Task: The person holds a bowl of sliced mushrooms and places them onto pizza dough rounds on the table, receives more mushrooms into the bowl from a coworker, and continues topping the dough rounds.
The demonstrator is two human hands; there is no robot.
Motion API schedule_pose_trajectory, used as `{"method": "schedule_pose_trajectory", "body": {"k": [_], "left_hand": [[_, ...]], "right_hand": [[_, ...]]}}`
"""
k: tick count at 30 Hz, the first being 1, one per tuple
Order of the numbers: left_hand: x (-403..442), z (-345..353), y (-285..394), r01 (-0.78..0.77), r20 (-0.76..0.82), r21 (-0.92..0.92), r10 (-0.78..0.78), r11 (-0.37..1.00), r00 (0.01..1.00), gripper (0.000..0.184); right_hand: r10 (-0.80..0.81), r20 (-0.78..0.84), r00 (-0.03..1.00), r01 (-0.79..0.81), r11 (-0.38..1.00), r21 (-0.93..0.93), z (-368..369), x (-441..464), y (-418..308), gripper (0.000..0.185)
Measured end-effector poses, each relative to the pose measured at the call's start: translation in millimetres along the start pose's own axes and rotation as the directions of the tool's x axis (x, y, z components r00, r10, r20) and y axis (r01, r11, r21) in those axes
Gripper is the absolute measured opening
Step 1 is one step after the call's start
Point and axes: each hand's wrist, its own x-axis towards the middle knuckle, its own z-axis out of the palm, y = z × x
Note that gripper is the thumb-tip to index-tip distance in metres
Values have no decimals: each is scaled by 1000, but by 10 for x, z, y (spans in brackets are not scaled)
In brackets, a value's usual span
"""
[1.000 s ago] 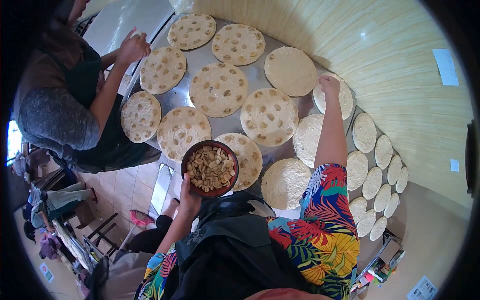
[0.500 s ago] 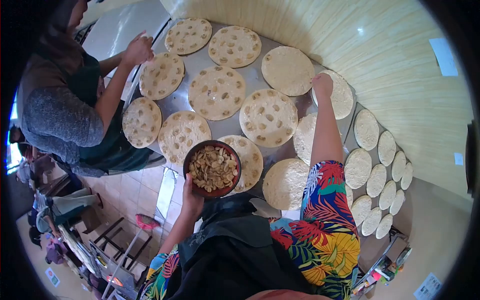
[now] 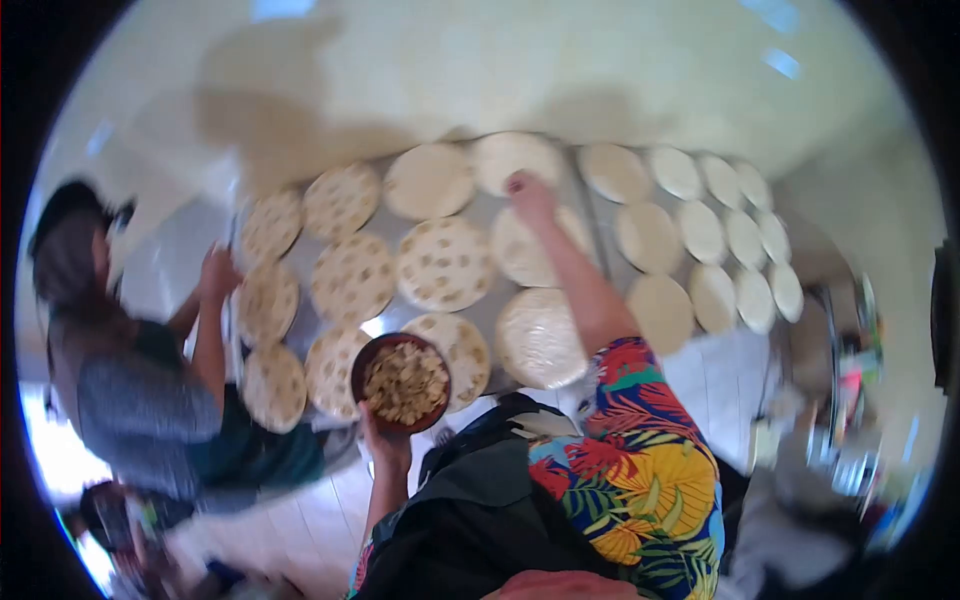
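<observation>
My left hand (image 3: 386, 440) grips the side of a dark round bowl (image 3: 447, 400), fingers wrapped at its lower left edge. Inside lie many pale brown pieces (image 3: 405, 382) like split beans or nuts. Stretched over the metal table, my right hand (image 3: 531, 196) has its fingers bunched together, pointing down at a plain flat dough round (image 3: 515, 152) in the back row. Whatever those fingers hold is too small to make out. Under my right forearm is another plain round (image 3: 522, 245). Left of it, a dough round (image 3: 445, 264) bears scattered brown pieces.
A co-worker (image 3: 140, 390) stands at the left table end, hands (image 3: 218, 272) close to the studded rounds. Right of a seam, several plain rounds (image 3: 655, 238) lie in rows. A pale wall (image 3: 450, 70) rises behind the table. Shelves (image 3: 860, 400) stand at far right.
My view has swung, so the table now lies level across it and looks slightly blurred. My right hand stays over the same back round; my left still carries the bowl.
</observation>
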Motion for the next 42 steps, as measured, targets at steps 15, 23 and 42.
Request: {"method": "schedule_pose_trajectory", "body": {"k": [15,23,42], "left_hand": [[2126,253,-139,362,114,157,-381,919,917,60],[2457,406,50,164,293,199,-218,966,931,65],[1603,840,-24,87,465,337,-246,938,851,69]], "right_hand": [[360,261,896,-442,781,442,563,-1089,1208,15],[300,7,954,-226,701,676,-263,-957,33,11],[-585,60,809,581,811,73,-434,-1341,-1526,29]]}}
